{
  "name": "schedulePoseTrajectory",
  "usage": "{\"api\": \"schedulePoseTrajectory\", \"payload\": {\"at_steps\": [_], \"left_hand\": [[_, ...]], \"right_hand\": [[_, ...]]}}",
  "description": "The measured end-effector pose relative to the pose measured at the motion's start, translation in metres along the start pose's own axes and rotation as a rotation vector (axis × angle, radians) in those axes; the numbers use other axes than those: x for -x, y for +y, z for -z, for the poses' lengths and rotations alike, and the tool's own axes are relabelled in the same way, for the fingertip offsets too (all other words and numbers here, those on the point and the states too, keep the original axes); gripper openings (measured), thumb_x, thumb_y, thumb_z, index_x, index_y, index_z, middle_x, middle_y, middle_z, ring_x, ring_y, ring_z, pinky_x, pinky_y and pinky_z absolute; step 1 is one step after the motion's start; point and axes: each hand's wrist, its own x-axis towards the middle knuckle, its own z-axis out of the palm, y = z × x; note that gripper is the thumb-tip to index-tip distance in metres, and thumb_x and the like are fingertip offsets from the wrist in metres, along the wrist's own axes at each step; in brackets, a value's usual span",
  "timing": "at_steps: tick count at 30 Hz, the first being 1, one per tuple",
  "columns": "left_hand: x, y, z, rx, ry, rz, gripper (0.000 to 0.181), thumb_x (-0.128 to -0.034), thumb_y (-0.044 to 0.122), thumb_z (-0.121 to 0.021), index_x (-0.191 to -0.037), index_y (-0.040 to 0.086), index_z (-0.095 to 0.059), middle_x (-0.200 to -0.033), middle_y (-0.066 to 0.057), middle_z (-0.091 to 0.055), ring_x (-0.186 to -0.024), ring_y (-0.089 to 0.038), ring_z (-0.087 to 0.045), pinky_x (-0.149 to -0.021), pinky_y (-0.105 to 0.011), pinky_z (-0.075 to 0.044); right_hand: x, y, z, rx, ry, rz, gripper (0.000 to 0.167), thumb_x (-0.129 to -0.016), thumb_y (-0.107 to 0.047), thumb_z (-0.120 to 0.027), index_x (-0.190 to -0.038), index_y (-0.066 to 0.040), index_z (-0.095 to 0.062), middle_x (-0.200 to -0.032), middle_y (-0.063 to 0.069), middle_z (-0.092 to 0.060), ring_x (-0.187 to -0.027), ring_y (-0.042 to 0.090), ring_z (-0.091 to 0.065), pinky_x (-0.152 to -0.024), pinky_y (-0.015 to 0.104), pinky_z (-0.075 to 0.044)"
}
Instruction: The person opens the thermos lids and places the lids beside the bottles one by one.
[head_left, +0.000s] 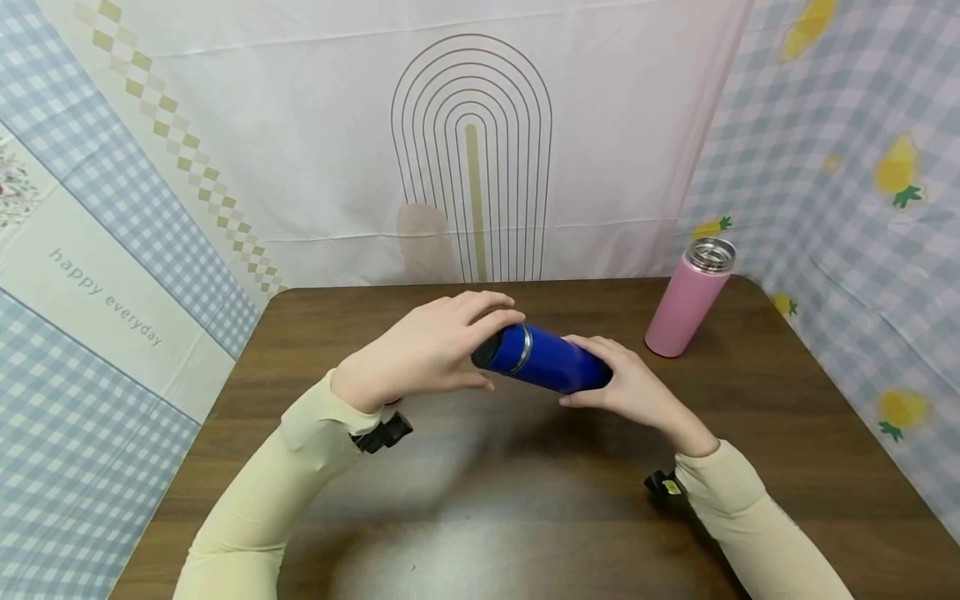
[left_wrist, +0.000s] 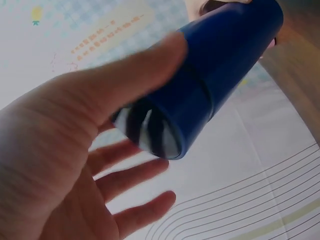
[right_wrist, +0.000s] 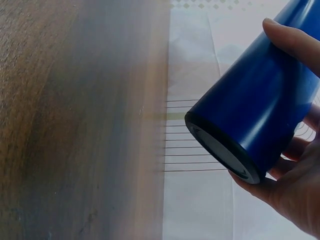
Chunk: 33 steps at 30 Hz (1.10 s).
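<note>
A blue vacuum flask (head_left: 558,360) with a silver ring and a dark, shiny end is held tilted above the table. My right hand (head_left: 633,385) grips it near its black base (right_wrist: 225,150), with the thumb on one side and the fingers on the other. At the ringed end is my left hand (head_left: 431,346), its fingers spread loosely around that end. In the left wrist view the thumb (left_wrist: 150,70) overlaps the flask's side, while the other fingers stand apart behind the end. Whether the thumb touches cannot be told.
A pink vacuum flask (head_left: 686,308) with an uncovered steel mouth stands at the back right of the wooden table (head_left: 465,533). Printed cloth (head_left: 322,125) hangs behind and along both sides. A small reddish edge (head_left: 393,402) peeks out beside the left wrist, mostly hidden.
</note>
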Motion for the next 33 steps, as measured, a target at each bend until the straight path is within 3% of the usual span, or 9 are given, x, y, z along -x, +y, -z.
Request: {"api": "schedulePoseTrajectory", "payload": {"at_steps": [2, 5, 8, 14, 19, 23, 27, 33], "left_hand": [[-0.0005, 0.0003, -0.0019, 0.004, 0.013, -0.041, 0.075, -0.0769, 0.028, -0.090, -0.139, 0.008, -0.053, -0.136, -0.009, -0.053, -0.121, -0.024, -0.055, -0.095, -0.040, -0.051], [-0.0011, 0.0006, -0.0038, 0.011, 0.024, -0.047, 0.071, -0.0769, 0.017, -0.088, -0.138, 0.007, -0.053, -0.131, -0.007, -0.055, -0.117, -0.023, -0.056, -0.096, -0.038, -0.051], [-0.0010, 0.0009, -0.0035, 0.032, 0.012, 0.006, 0.071, -0.0803, 0.029, -0.087, -0.138, 0.008, -0.052, -0.127, -0.006, -0.057, -0.111, -0.021, -0.059, -0.093, -0.038, -0.052], [-0.0024, 0.0012, -0.0021, 0.076, -0.047, 0.183, 0.074, -0.0821, 0.061, -0.076, -0.133, 0.012, -0.053, -0.107, 0.000, -0.064, -0.086, -0.015, -0.063, -0.075, -0.035, -0.054], [-0.0033, 0.0008, -0.0035, 0.071, -0.074, 0.233, 0.076, -0.0820, 0.069, -0.070, -0.130, 0.013, -0.055, -0.099, 0.001, -0.067, -0.079, -0.014, -0.061, -0.071, -0.034, -0.054], [-0.0023, -0.0006, -0.0039, 0.090, -0.053, 0.204, 0.084, -0.0814, 0.070, -0.070, -0.140, 0.013, -0.052, -0.121, -0.003, -0.063, -0.099, -0.016, -0.064, -0.081, -0.037, -0.055], [0.0006, -0.0032, -0.0037, 0.103, 0.003, 0.115, 0.092, -0.0789, 0.065, -0.076, -0.149, 0.013, -0.046, -0.147, -0.006, -0.048, -0.124, -0.023, -0.057, -0.094, -0.042, -0.053], [0.0049, -0.0069, -0.0033, 0.119, 0.042, -0.014, 0.082, -0.0806, 0.035, -0.087, -0.148, 0.010, -0.047, -0.145, -0.007, -0.050, -0.132, -0.023, -0.050, -0.104, -0.040, -0.046]], "right_hand": [[0.0001, -0.0001, 0.0001, -0.005, -0.001, -0.002, 0.084, -0.074, -0.047, -0.089, -0.146, -0.026, -0.051, -0.139, 0.011, -0.056, -0.122, 0.037, -0.053, -0.095, 0.064, -0.046], [0.0003, -0.0001, 0.0002, -0.010, -0.002, -0.002, 0.083, -0.075, -0.047, -0.088, -0.146, -0.026, -0.051, -0.140, 0.011, -0.056, -0.122, 0.037, -0.053, -0.095, 0.064, -0.046], [0.0009, 0.0000, 0.0005, -0.015, 0.000, -0.003, 0.082, -0.075, -0.046, -0.088, -0.146, -0.026, -0.051, -0.140, 0.011, -0.056, -0.122, 0.038, -0.053, -0.095, 0.064, -0.046], [0.0024, 0.0000, 0.0013, -0.031, 0.004, 0.001, 0.081, -0.076, -0.044, -0.088, -0.146, -0.027, -0.051, -0.138, 0.011, -0.056, -0.121, 0.038, -0.053, -0.095, 0.065, -0.045], [0.0030, 0.0008, 0.0008, -0.026, 0.008, 0.003, 0.081, -0.075, -0.046, -0.089, -0.145, -0.028, -0.052, -0.138, 0.010, -0.056, -0.122, 0.037, -0.053, -0.095, 0.065, -0.045], [0.0029, 0.0006, 0.0011, -0.035, 0.006, -0.003, 0.081, -0.076, -0.045, -0.089, -0.146, -0.028, -0.051, -0.139, 0.010, -0.056, -0.122, 0.037, -0.053, -0.095, 0.065, -0.045], [0.0024, -0.0002, 0.0020, -0.038, 0.001, -0.007, 0.080, -0.077, -0.044, -0.087, -0.147, -0.027, -0.050, -0.140, 0.011, -0.055, -0.123, 0.039, -0.053, -0.095, 0.066, -0.045], [0.0022, 0.0004, 0.0022, -0.028, 0.006, -0.006, 0.080, -0.077, -0.045, -0.088, -0.146, -0.028, -0.051, -0.139, 0.011, -0.056, -0.122, 0.038, -0.053, -0.094, 0.065, -0.046]]}}
